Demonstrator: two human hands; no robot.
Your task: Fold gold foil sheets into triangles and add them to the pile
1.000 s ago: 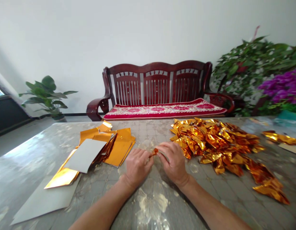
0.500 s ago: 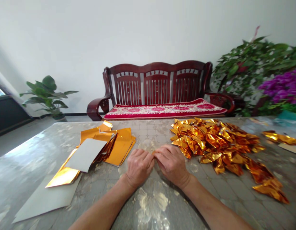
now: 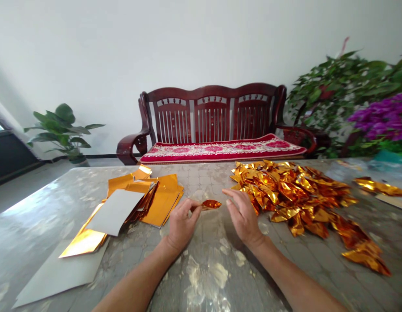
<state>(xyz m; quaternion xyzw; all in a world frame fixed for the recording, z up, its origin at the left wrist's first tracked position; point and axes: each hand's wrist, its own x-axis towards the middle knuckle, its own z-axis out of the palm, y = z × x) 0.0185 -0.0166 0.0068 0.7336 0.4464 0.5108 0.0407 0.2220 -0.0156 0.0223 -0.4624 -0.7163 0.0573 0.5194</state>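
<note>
Between the thumb and fingers of my left hand (image 3: 184,221) is one end of a small folded gold foil paper piece (image 3: 211,204), its pointed free end facing right. My right hand (image 3: 244,216) is apart from it, a short way to the right, with thumb and index finger spread and nothing between them. Beyond my right hand lies a heap of folded gold foil pieces (image 3: 288,186). To the left of my left hand are loose flat gold foil sheets (image 3: 160,201), some with their pale grey backs (image 3: 118,211) up.
The patterned grey table (image 3: 201,264) carries a larger grey sheet (image 3: 63,273) at the left. Clear plastic (image 3: 345,168) and another foil piece (image 3: 381,187) lie at the far right. Behind stand a dark red wooden bench (image 3: 212,115), a potted plant (image 3: 63,132) and purple flowers (image 3: 383,116).
My right hand has let go of the foil piece, moved right and spread its fingers. My left hand keeps its pinch, and the folded piece now shows between the hands.
</note>
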